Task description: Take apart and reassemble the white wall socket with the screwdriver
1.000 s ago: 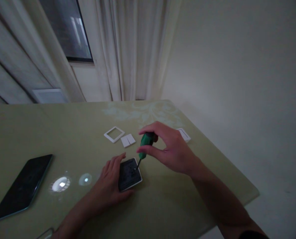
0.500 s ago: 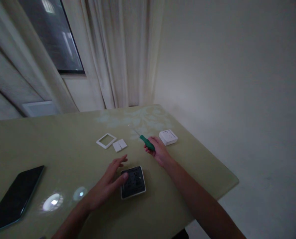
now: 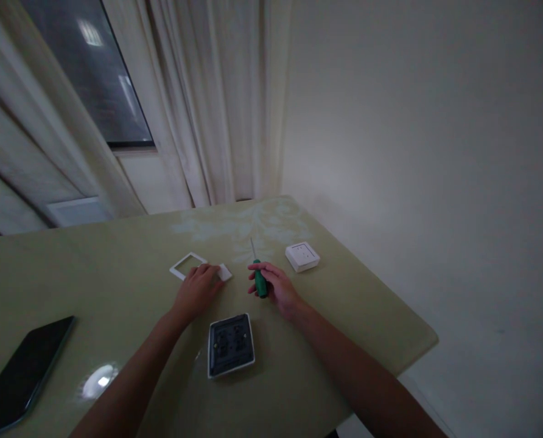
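My right hand rests on the green table with its fingers curled around the green-handled screwdriver, whose shaft points away from me. My left hand reaches forward and lies over the small white switch pieces, beside the white square frame. Its fingers are bent down onto the pieces; whether they grip one is unclear. The dark switch body with a white rim lies flat near me, between my forearms, touched by neither hand.
A white socket sits to the right of the screwdriver. A dark phone lies at the left near the table edge. Curtains and a window stand behind the table; the table's right edge drops off to the floor.
My right hand lifted the screwdriver off the switch body and laid it down further away. My left hand let go of the switch body and reached forward onto the white pieces.
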`<control>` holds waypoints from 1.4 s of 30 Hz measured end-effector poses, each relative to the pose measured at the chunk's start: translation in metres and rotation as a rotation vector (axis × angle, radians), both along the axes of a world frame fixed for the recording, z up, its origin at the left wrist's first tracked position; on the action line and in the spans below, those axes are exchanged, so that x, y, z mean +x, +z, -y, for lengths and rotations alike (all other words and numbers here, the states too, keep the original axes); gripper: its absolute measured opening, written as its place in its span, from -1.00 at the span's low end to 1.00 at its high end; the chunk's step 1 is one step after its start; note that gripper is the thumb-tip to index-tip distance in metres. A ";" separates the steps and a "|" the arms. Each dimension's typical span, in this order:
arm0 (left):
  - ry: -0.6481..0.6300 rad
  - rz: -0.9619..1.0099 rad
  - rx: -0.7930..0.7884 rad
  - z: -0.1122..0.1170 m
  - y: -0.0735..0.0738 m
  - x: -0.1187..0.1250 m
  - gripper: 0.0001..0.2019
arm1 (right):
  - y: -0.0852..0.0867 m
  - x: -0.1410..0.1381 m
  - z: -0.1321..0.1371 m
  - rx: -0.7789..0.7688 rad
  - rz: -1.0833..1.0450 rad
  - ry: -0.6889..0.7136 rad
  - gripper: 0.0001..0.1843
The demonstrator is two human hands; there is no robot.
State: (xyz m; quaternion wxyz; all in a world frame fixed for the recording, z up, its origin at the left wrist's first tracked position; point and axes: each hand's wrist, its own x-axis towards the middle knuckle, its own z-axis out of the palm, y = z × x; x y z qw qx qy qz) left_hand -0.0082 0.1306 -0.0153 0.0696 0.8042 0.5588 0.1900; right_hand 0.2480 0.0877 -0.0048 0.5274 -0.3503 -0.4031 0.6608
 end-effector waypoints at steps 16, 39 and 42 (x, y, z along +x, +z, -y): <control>-0.182 0.180 0.085 0.062 0.041 -0.009 -0.60 | -0.001 -0.008 0.007 0.084 0.077 0.006 -0.65; -0.425 0.255 -0.103 0.134 0.034 -0.029 -0.66 | 0.000 -0.003 0.013 0.061 0.221 -0.022 -0.71; -0.422 0.224 -0.114 0.136 0.038 -0.026 -0.65 | 0.000 -0.002 0.013 0.063 0.235 -0.026 -0.70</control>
